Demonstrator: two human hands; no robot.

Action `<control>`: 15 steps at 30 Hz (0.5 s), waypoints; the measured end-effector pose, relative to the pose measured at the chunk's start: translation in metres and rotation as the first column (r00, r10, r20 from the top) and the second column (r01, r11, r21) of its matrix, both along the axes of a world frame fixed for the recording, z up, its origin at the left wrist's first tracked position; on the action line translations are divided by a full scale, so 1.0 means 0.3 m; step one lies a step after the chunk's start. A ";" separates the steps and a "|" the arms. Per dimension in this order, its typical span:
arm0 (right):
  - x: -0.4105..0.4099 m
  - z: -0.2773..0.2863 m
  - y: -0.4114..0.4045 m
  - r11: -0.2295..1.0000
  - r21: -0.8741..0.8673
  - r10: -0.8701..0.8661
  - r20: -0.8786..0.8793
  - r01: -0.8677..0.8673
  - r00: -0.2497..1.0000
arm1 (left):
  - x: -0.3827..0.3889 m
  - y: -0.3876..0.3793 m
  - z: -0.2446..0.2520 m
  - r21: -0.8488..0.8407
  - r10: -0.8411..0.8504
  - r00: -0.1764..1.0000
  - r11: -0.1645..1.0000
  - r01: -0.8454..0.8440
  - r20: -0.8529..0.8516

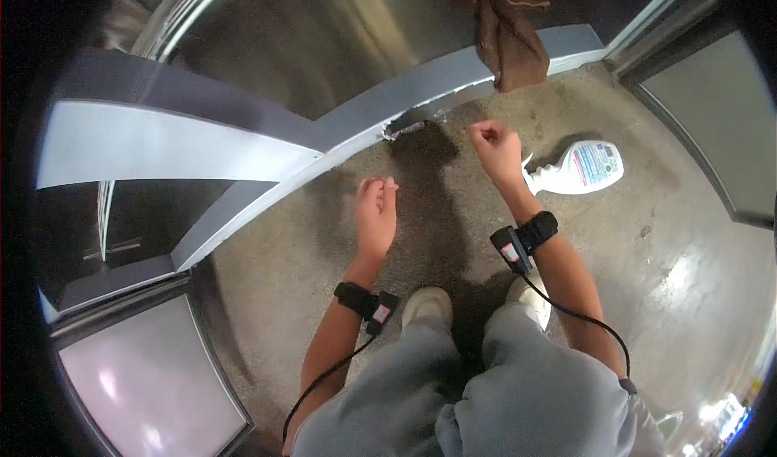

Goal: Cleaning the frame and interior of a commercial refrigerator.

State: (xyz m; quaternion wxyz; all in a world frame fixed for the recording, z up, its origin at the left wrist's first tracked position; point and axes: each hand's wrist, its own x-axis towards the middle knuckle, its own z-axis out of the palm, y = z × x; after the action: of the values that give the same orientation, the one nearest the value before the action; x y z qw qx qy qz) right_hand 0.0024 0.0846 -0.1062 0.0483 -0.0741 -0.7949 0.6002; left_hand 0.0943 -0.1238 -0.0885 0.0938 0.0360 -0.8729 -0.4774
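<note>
Over the concrete floor my left hand hangs with loosely curled fingers; whether they are closed, or hold something small, does not show. Further right, my right hand has its fingers curled in, and its palm is hidden. Just right of that wrist a white spray bottle with a printed label lies on its side on the floor, its trigger head partly behind the wrist. Beyond my right hand a brown cloth hangs over the grey base ledge of a dark glossy panel. Neither hand touches the cloth.
The grey ledge curves across ahead, its white lower edge chipped and broken in the middle. A white horizontal panel juts in from the left. Framed panels stand at lower left and at right. My shoes are on the floor.
</note>
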 end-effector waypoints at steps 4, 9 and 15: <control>-0.027 -0.001 -0.037 0.979 -0.173 0.104 -0.022 -0.106 0.994 | -0.014 0.038 0.004 0.003 -0.013 0.998 1.000 0.012 0.057; -0.065 0.045 -0.076 0.936 -0.321 0.194 0.133 -0.143 0.972 | -0.015 0.040 -0.023 0.054 -0.043 0.997 0.997 0.046 -0.059; -0.058 0.024 -0.094 0.903 -0.428 0.088 0.114 -0.030 0.990 | 0.009 -0.001 -0.057 -0.063 -0.005 0.996 0.998 0.011 0.087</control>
State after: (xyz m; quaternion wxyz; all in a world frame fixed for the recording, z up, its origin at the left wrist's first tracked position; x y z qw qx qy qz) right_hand -0.0150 0.0563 -0.0991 -0.0395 -0.0979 -0.6482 0.7541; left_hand 0.0969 -0.1242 -0.1056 0.0550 0.0500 -0.8910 -0.4479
